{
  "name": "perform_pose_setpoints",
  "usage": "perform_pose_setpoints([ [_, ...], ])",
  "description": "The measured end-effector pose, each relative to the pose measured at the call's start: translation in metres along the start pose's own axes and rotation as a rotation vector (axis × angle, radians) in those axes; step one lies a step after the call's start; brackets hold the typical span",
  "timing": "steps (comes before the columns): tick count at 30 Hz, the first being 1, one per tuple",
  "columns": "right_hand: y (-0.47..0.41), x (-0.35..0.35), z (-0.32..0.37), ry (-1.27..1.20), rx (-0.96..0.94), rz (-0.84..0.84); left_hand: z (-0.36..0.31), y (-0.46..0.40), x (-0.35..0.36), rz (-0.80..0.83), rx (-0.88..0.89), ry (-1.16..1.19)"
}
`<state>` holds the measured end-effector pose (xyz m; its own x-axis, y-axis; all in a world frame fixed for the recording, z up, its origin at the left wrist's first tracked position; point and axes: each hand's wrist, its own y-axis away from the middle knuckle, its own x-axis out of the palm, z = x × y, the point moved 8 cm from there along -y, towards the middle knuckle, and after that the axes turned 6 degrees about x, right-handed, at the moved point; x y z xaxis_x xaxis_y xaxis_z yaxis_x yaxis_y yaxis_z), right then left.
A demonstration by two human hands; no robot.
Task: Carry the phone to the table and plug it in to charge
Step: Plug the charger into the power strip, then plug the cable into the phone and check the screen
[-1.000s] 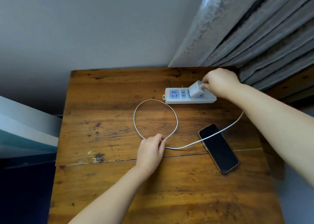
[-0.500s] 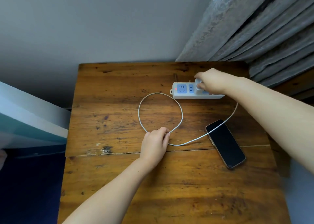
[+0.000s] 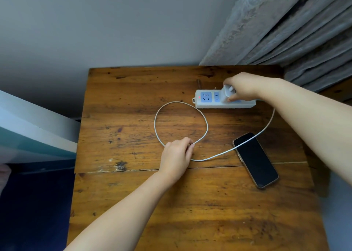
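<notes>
A dark phone (image 3: 256,160) lies screen up on the right side of the wooden table (image 3: 133,203). A white cable (image 3: 158,115) loops across the table middle and crosses the phone's top corner. My left hand (image 3: 176,156) pinches the cable where the loop closes. My right hand (image 3: 244,86) grips a white charger plug (image 3: 226,92) standing on the white power strip (image 3: 207,100) at the table's back. The strip's red light is lit. The cable's end by my left fingers is hidden.
A grey wall runs behind the table. Grey curtains (image 3: 285,26) hang at the back right. A pale blue-white furniture edge (image 3: 28,129) stands to the left, with dark floor below it.
My right hand has lowered the charger plug onto the power strip. My left hand keeps its hold on the cable. The camera view shifted slightly.
</notes>
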<state>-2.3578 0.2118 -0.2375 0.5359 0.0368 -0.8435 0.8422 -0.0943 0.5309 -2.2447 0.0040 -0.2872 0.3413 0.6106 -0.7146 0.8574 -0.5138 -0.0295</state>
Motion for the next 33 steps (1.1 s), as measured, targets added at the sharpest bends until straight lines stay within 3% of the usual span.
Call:
perform_pose_setpoints([
  [6, 0.001, 0.006, 0.003, 0.133, 0.05, 0.032, -0.011, -0.005, -0.01, 0.017, 0.01, -0.015],
  [9, 0.015, -0.001, 0.022, 0.295, -0.011, -0.117, -0.018, -0.007, -0.022, -0.034, 0.019, 0.006],
  [12, 0.063, -0.004, 0.068, -0.137, -0.229, -0.335, -0.026, -0.005, -0.027, -0.053, 0.032, 0.049],
  [16, 0.124, 0.051, 0.085, -0.697, -0.213, 0.018, -0.051, -0.003, -0.026, -0.025, 0.138, 0.019],
  [20, 0.149, 0.084, 0.05, -0.812, -0.118, 0.028, -0.077, 0.003, -0.007, 0.071, 0.254, -0.049],
  [26, 0.165, 0.105, -0.025, -0.66, -0.037, -0.142, -0.081, -0.001, 0.041, 0.19, 0.055, 0.107],
  [33, 0.171, 0.153, -0.091, -0.606, 0.23, -0.081, -0.092, -0.007, 0.08, 0.161, -0.195, 0.207],
])
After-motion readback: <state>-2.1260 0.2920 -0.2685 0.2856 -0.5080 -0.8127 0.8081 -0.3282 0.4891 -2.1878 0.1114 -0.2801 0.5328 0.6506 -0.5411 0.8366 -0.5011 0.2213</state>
